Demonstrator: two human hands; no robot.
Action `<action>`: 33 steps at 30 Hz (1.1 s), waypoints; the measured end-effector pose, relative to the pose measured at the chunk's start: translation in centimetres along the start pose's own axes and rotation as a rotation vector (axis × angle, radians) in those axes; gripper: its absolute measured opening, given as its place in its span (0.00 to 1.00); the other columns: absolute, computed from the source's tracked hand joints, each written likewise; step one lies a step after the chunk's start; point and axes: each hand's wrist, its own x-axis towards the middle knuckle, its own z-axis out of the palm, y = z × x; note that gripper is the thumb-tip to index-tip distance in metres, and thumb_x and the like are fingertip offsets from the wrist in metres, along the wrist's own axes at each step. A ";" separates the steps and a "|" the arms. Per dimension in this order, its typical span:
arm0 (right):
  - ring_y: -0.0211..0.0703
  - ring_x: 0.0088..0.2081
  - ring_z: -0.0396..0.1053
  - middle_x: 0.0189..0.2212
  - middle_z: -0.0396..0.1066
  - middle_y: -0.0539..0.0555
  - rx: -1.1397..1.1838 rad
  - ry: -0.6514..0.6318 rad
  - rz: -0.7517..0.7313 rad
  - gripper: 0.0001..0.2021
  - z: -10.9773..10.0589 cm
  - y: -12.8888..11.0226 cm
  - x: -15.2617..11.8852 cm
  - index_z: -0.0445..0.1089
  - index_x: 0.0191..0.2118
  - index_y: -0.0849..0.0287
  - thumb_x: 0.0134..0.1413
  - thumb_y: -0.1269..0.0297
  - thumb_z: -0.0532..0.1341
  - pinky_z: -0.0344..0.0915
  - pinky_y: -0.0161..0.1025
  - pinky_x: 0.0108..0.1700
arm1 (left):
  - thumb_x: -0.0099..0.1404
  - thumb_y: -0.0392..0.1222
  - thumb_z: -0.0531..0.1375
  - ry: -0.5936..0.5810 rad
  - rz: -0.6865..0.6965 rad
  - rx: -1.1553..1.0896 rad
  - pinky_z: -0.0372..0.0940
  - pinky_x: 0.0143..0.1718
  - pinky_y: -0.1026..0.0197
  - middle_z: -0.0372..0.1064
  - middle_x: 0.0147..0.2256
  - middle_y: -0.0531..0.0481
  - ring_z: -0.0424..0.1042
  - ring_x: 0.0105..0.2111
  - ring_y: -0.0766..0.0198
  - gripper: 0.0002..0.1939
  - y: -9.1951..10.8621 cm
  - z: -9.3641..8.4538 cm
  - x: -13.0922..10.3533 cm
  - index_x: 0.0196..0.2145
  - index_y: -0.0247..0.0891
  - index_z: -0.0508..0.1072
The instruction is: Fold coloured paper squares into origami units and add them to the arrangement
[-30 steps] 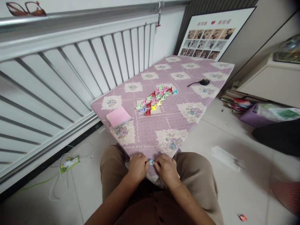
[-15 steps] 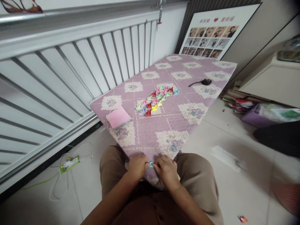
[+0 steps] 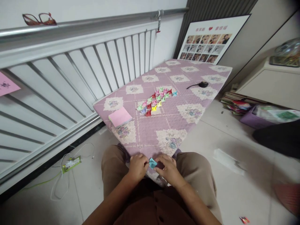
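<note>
At the near corner of the table, a small piece of folded blue paper lies between my hands. My left hand pinches its left edge between thumb and fingers. My right hand grips its right side, thumb below and fingers above. Farther up the cloth stand several small folded paper pieces in rows, coloured pink, red, green, yellow, purple and blue. Left of them is a stack of square paper with a pink sheet on top.
A flowered purple tablecloth covers the table. A black object with a thin tail lies toward its far right. A white radiator runs along the left, with glasses above it. A power strip lies on the floor.
The blue paper has gone from a small flattened shape to a wider, opened diamond-like one. My right hand's fingers have spread a little around it. The camera view has tilted slightly.
</note>
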 end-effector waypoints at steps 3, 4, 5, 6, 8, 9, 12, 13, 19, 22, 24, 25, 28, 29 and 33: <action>0.45 0.42 0.66 0.37 0.72 0.49 -0.005 -0.012 -0.010 0.05 -0.2 0.2 0.1 0.72 0.36 0.50 0.51 0.65 0.63 0.51 0.44 0.47 | 0.62 0.40 0.58 0.026 0.010 0.041 0.53 0.42 0.57 0.71 0.37 0.50 0.66 0.41 0.59 0.04 0.1 0.2 -0.5 0.33 0.43 0.74; 0.45 0.42 0.66 0.35 0.72 0.49 -0.023 -0.010 -0.010 0.04 -0.2 0.1 0.1 0.72 0.35 0.50 0.51 0.66 0.62 0.51 0.45 0.48 | 0.62 0.41 0.58 0.028 0.016 0.054 0.53 0.42 0.57 0.71 0.37 0.50 0.66 0.41 0.59 0.05 0.2 0.2 -0.6 0.34 0.43 0.74; 0.46 0.42 0.67 0.34 0.72 0.49 -0.048 -0.009 -0.015 0.04 -0.2 0.0 0.2 0.72 0.34 0.51 0.52 0.67 0.62 0.51 0.46 0.48 | 0.63 0.41 0.58 0.027 0.024 0.069 0.53 0.43 0.57 0.70 0.38 0.49 0.66 0.42 0.58 0.05 0.2 0.3 -0.6 0.35 0.44 0.74; 0.46 0.41 0.67 0.33 0.72 0.50 -0.077 -0.010 -0.027 0.04 -0.1 -0.2 0.3 0.72 0.33 0.52 0.52 0.68 0.62 0.51 0.46 0.48 | 0.63 0.42 0.57 0.024 0.037 0.085 0.53 0.43 0.56 0.70 0.38 0.49 0.66 0.42 0.58 0.06 0.3 0.3 -0.7 0.36 0.44 0.74; 0.46 0.39 0.67 0.31 0.71 0.52 -0.117 -0.032 -0.073 0.04 0.1 -0.4 0.6 0.72 0.32 0.54 0.53 0.69 0.61 0.54 0.45 0.46 | 0.64 0.42 0.57 0.018 0.073 0.116 0.53 0.44 0.55 0.70 0.39 0.48 0.66 0.42 0.57 0.07 0.3 0.4 -0.6 0.37 0.44 0.74; 0.45 0.37 0.66 0.30 0.70 0.53 -0.109 -0.050 -0.100 0.04 0.2 -0.5 0.7 0.72 0.31 0.55 0.53 0.70 0.60 0.56 0.43 0.44 | 0.65 0.42 0.56 0.013 0.090 0.127 0.53 0.44 0.55 0.70 0.39 0.48 0.66 0.42 0.57 0.07 0.3 0.4 -0.6 0.37 0.43 0.74; 0.43 0.32 0.66 0.28 0.68 0.53 -0.013 -0.097 -0.151 0.07 0.4 -0.5 1.3 0.70 0.28 0.57 0.54 0.72 0.58 0.59 0.38 0.37 | 0.65 0.41 0.57 0.000 0.122 0.107 0.54 0.44 0.56 0.70 0.38 0.48 0.66 0.42 0.58 0.07 0.0 0.4 -0.2 0.35 0.42 0.75; 0.42 0.31 0.66 0.27 0.68 0.52 0.030 -0.102 -0.154 0.07 0.3 -0.4 1.4 0.70 0.27 0.57 0.54 0.72 0.57 0.60 0.37 0.35 | 0.64 0.41 0.57 0.001 0.125 0.072 0.55 0.43 0.56 0.70 0.37 0.48 0.66 0.41 0.58 0.07 -0.2 0.4 -0.1 0.33 0.41 0.75; 0.39 0.30 0.66 0.24 0.68 0.50 0.336 -0.021 -0.092 0.10 -1.3 -0.1 1.9 0.69 0.25 0.57 0.56 0.63 0.57 0.63 0.35 0.34 | 0.61 0.36 0.57 0.128 0.087 -0.421 0.59 0.37 0.63 0.69 0.29 0.51 0.67 0.33 0.64 0.06 -0.5 -0.5 0.5 0.27 0.37 0.73; 0.39 0.30 0.66 0.25 0.68 0.50 0.522 0.051 0.021 0.11 -2.3 -0.7 2.0 0.70 0.26 0.57 0.55 0.57 0.58 0.63 0.35 0.34 | 0.60 0.38 0.57 0.205 -0.008 -0.682 0.60 0.35 0.64 0.68 0.28 0.52 0.66 0.31 0.65 0.05 0.1 -1.0 0.4 0.28 0.37 0.71; 0.39 0.30 0.66 0.25 0.68 0.50 0.633 0.081 0.099 0.12 -2.9 -1.3 2.1 0.70 0.27 0.57 0.54 0.55 0.59 0.63 0.35 0.34 | 0.59 0.41 0.57 0.263 -0.067 -0.828 0.59 0.34 0.64 0.67 0.27 0.53 0.64 0.30 0.65 0.06 0.8 -1.3 0.3 0.27 0.37 0.70; 0.39 0.30 0.66 0.25 0.69 0.50 0.687 0.087 0.132 0.12 -3.0 -1.6 2.2 0.69 0.27 0.57 0.53 0.54 0.60 0.63 0.35 0.34 | 0.58 0.42 0.57 0.289 -0.098 -0.896 0.58 0.33 0.65 0.66 0.26 0.54 0.63 0.29 0.65 0.07 1.1 -1.4 0.2 0.27 0.36 0.70; 0.40 0.30 0.66 0.25 0.70 0.50 0.834 0.081 0.213 0.13 -3.2 -2.3 2.2 0.69 0.29 0.57 0.52 0.52 0.61 0.63 0.35 0.35 | 0.58 0.44 0.58 0.317 -0.186 -1.091 0.55 0.30 0.66 0.61 0.24 0.56 0.59 0.26 0.68 0.08 2.1 -1.4 0.0 0.29 0.37 0.68; 0.40 0.31 0.66 0.26 0.71 0.50 0.870 0.081 0.233 0.13 -3.2 -2.5 2.1 0.69 0.30 0.57 0.52 0.51 0.61 0.64 0.36 0.36 | 0.58 0.45 0.58 0.311 -0.197 -1.149 0.55 0.30 0.67 0.60 0.24 0.57 0.58 0.26 0.68 0.08 2.3 -1.3 0.0 0.29 0.37 0.68; 0.40 0.32 0.66 0.27 0.71 0.51 0.946 0.122 0.273 0.14 -2.2 -2.8 2.0 0.69 0.32 0.57 0.51 0.51 0.63 0.63 0.37 0.38 | 0.59 0.46 0.57 0.310 -0.198 -1.301 0.53 0.29 0.67 0.58 0.23 0.58 0.55 0.25 0.69 0.09 2.7 -0.6 0.1 0.30 0.37 0.66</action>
